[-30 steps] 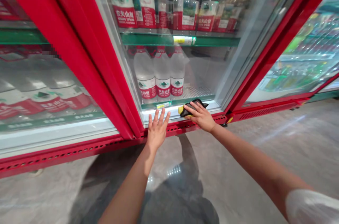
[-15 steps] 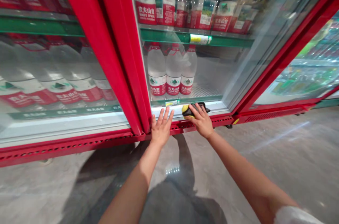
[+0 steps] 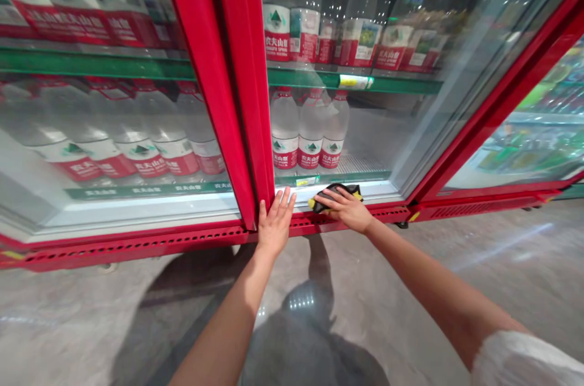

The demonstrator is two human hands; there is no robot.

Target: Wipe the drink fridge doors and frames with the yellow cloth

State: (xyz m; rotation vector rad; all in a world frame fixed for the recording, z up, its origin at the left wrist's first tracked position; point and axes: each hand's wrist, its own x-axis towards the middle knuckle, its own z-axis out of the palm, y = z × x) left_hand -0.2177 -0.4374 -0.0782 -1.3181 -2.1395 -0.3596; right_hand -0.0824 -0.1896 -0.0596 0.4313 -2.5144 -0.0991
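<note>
My right hand (image 3: 349, 209) presses a folded black-and-yellow cloth (image 3: 336, 190) against the bottom of a red-framed glass fridge door (image 3: 387, 191), fingers curved over it. Part of the cloth is hidden under the palm. To its left, my left hand (image 3: 275, 224) rests with fingers spread on the lower door frame, near the upright red post (image 3: 244, 130); nothing is in it. Behind the glass, just above the hands, a short row of water bottles (image 3: 310, 130) with red-and-white labels stands on the lowest shelf.
A green shelf edge (image 3: 314, 79) bears a price tag (image 3: 356, 81), with more bottles above it. Another glass door (image 3: 137, 209) with larger bottles is on the left. A further fridge (image 3: 524, 130) stands at right. Below lies a shiny grey floor (image 3: 456, 313) with shadows.
The view has shifted, so the fridge appears further right. Relative to the door, both hands have slid slightly left along its bottom edge, the cloth moving with my right hand.
</note>
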